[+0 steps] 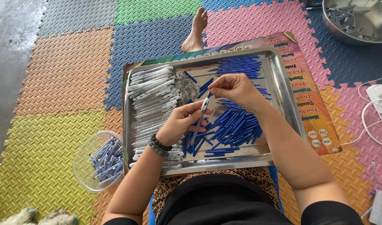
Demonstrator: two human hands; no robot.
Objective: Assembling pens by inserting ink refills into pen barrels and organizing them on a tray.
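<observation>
While your left hand (180,125) clamps the clear pen barrel (202,111) above the steel tray (282,89), keep your right hand (234,88) pinching the blue refill (208,96) straight along it.

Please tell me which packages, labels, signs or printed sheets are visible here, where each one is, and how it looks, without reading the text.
Printed poster: flat on the foam mats under the metal tray, rectangular, orange and pink with a dark top band, rows of text and small round pictures.
White paper sheet: bottom right corner, partly cut off, small dark print.
No packages or screens are visible.
</observation>
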